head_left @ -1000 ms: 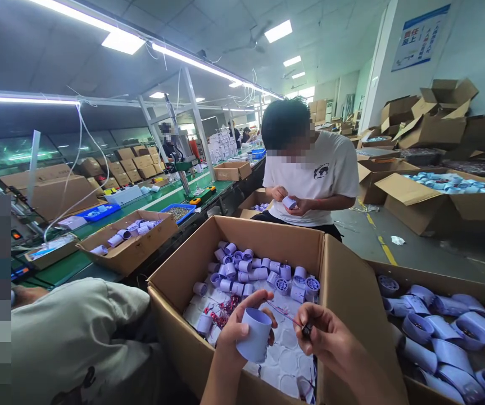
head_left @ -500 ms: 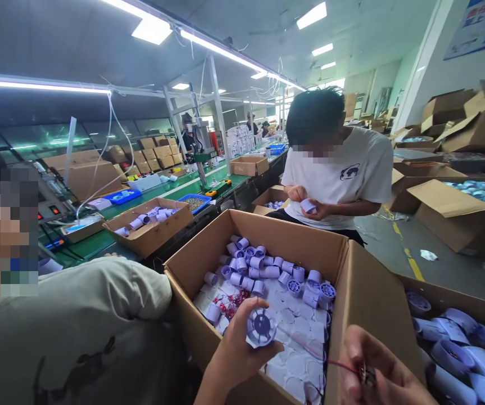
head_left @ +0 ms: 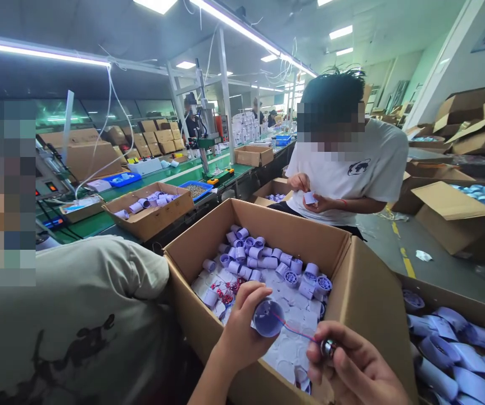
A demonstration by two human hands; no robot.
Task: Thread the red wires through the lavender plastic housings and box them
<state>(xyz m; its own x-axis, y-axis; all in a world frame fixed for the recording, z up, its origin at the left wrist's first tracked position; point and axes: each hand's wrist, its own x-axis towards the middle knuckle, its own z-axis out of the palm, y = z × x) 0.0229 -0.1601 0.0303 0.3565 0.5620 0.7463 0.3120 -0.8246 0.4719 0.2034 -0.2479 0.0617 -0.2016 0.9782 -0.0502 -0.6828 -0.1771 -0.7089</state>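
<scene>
At nine o'clock a co-worker's pale shirt point(head_left: 69, 315) fills the near edge, and beyond it at ten o'clock the green bench point(head_left: 158, 183) carries a small carton point(head_left: 149, 216) of lilac tubes. Dead centre sits the big open carton point(head_left: 267, 225), lilac housings point(head_left: 263, 259) heaped against its far wall. Just below, at six o'clock, the left hand point(head_left: 238, 332) has its fingers point(head_left: 253, 295) curled tight around a lilac round housing point(head_left: 268, 318), open end facing the camera. A thin red wire point(head_left: 299, 332) runs from it towards five o'clock, where the right hand point(head_left: 352, 368) pinches a small dark metal part point(head_left: 327, 347) between thumb and fingertips. At one o'clock a person in a white T-shirt point(head_left: 352, 174) handles a lilac piece. At four o'clock, another carton point(head_left: 457, 349) brims with lilac shells.
</scene>
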